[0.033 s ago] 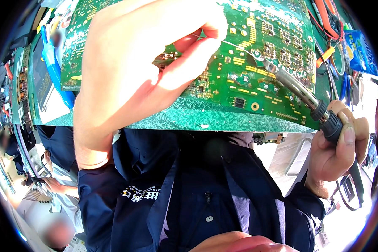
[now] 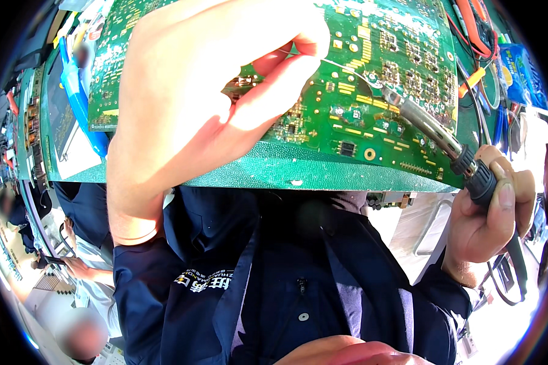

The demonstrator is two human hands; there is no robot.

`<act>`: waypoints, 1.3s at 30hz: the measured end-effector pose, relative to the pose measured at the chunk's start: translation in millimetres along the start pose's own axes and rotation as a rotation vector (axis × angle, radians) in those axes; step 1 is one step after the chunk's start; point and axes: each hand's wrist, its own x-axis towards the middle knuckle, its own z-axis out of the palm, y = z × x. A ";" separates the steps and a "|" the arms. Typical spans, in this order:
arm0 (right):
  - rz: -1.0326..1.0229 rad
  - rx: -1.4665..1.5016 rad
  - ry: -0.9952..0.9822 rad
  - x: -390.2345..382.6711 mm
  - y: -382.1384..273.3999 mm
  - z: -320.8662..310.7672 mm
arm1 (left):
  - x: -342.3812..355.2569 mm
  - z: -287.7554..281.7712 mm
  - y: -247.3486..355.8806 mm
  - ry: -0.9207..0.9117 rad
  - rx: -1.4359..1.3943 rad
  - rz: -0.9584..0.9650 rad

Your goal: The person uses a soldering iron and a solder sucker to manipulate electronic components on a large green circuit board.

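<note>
A large green circuit board (image 2: pixel 323 131) with gold pads and small chips lies before me. My left hand (image 2: pixel 219 91), washed out by bright light, is over its left half. Between thumb and fingertips it pinches a thin solder wire (image 2: pixel 341 65), whose free end runs right, down to the board. My right hand (image 2: pixel 493 210) is closed round the dark grip of a soldering iron (image 2: pixel 429 126). The iron slants up and left, its tip at the wire's end among the pads. Whether the tip touches the board I cannot tell. My left hand hides part of the board.
The board rests on a green mat (image 2: pixel 249 173) along the table's front edge. Blue-handled pliers (image 2: pixel 76 91) lie left of it. At the right are orange-handled tools (image 2: pixel 472 27), cables and a blue packet (image 2: pixel 520 73). Another person's hand (image 2: pixel 76 267) shows at the lower left.
</note>
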 end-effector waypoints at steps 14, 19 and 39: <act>-0.038 0.015 0.018 0.1 2.4 2.1 | -0.2 -1.2 2.2 0.011 -0.148 -0.145; 0.000 0.001 0.054 -0.5 -2.4 5.6 | -1.1 -1.8 0.2 0.001 -0.117 -0.152; 0.042 -0.033 0.026 -0.7 -5.6 1.9 | 21.2 -20.6 0.4 -0.025 -0.089 -0.161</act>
